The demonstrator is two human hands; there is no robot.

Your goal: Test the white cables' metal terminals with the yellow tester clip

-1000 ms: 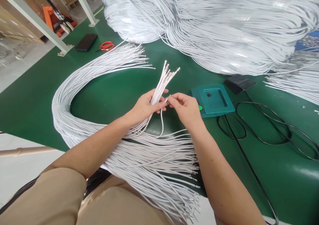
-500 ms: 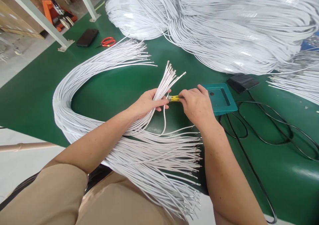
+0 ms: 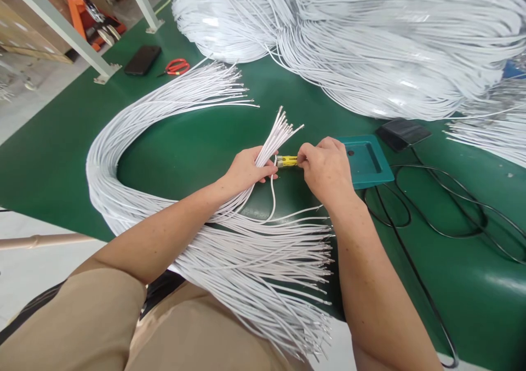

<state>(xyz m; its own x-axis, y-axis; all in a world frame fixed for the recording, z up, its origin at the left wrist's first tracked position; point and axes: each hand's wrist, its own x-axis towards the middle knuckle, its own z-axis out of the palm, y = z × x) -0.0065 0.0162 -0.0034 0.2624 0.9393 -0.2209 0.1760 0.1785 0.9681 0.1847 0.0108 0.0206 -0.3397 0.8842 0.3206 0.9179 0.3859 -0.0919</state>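
My left hand is closed round a bunch of white wires, whose tipped ends fan out above the fingers. One white wire bends apart from the bunch and runs up to my left fingertips. My right hand pinches a small yellow tool with a greyish end, which points left and meets that wire close to my left thumb. Its exact kind is hard to make out, as my fingers cover the rest. Beneath my left forearm, many more white wires spread out with their ends to the right.
A teal tray-like device stands behind my right hand, near a black wedge-shaped box and a looping black cable. Big coils of white wire fill the back. Red-handled scissors and a black phone-like object lie at far left.
The bunch in my left hand has sunk slightly. The yellow tool stays at the single wire, showing a little more of itself. Both hands keep their hold.
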